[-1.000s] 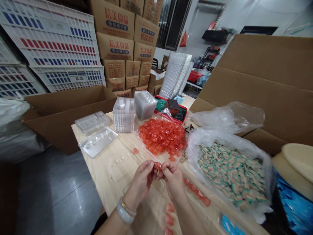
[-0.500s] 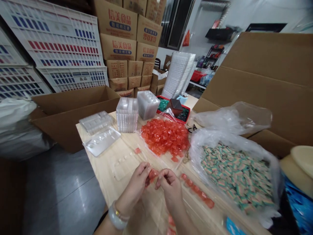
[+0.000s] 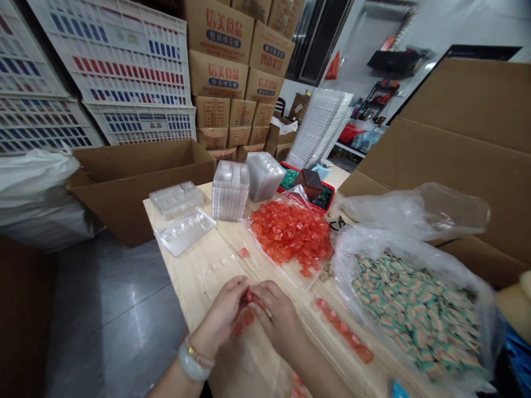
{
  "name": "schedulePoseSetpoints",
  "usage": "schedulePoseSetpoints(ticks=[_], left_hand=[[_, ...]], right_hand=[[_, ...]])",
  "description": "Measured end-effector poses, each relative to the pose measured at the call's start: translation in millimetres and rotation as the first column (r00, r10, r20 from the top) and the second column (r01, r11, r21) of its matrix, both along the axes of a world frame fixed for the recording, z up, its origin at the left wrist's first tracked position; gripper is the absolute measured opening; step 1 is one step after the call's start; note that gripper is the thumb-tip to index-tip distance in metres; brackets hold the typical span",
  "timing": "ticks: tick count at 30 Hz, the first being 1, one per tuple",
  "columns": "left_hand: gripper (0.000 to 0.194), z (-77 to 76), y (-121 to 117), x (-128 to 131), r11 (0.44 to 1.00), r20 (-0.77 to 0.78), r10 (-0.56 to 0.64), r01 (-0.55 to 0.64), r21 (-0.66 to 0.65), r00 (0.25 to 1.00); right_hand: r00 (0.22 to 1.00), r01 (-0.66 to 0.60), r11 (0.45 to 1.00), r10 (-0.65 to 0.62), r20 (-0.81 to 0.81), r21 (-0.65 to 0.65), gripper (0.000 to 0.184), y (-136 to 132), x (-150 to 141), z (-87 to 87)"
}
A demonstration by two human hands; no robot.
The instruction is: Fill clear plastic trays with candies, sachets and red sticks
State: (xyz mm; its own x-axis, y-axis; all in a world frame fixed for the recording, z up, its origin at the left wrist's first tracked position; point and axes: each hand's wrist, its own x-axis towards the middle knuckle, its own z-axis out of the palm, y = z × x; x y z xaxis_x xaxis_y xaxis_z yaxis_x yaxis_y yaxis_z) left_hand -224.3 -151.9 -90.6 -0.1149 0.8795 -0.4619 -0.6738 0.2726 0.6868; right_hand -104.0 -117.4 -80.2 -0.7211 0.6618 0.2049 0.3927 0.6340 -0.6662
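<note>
My left hand [image 3: 222,312] and my right hand [image 3: 276,319] meet above the light wooden table [image 3: 178,271], pinching a short strip of red wrapped candies [image 3: 248,309] between them. Part of the strip hangs below my fingers, and the rest is hidden by them. A longer strip of red candies [image 3: 342,331] lies to the right of my right hand. Beyond my hands, a heap of red candies [image 3: 290,235] rests on a plastic bag. A thin clear blister tray [image 3: 211,271] lies just past my left hand.
Stacked clear trays [image 3: 230,190] stand at the table's far end, near a red tray of green candies [image 3: 305,188]. A plastic bag of striped candies [image 3: 415,315] fills the right side. Cardboard boxes [image 3: 136,182] and white crates [image 3: 120,66] stand behind the table.
My hands have closed together, and the red strip is now bunched between them instead of held out at the fingertips. The whole scene has shifted right in view.
</note>
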Motion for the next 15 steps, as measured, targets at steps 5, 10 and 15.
schedulePoseSetpoints(ticks=[5,10,15], left_hand=[[0.028,-10.4,8,-40,0.973,-0.470,0.225,-0.176,0.147,0.854],[0.027,-30.2,15,-69,0.990,-0.990,0.130,0.045,0.132,0.046],[0.029,-35.8,14,-70,0.995,-0.983,0.002,0.097,-0.016,-0.184]], right_hand=[[0.986,-0.040,0.970,0.000,0.165,0.241,0.019,42,-44,-3.2],[0.933,-0.139,0.906,-0.015,0.359,0.400,0.018,85,-80,-20.0],[0.898,-0.230,0.847,-0.006,0.441,0.480,0.021,91,-85,-25.1]])
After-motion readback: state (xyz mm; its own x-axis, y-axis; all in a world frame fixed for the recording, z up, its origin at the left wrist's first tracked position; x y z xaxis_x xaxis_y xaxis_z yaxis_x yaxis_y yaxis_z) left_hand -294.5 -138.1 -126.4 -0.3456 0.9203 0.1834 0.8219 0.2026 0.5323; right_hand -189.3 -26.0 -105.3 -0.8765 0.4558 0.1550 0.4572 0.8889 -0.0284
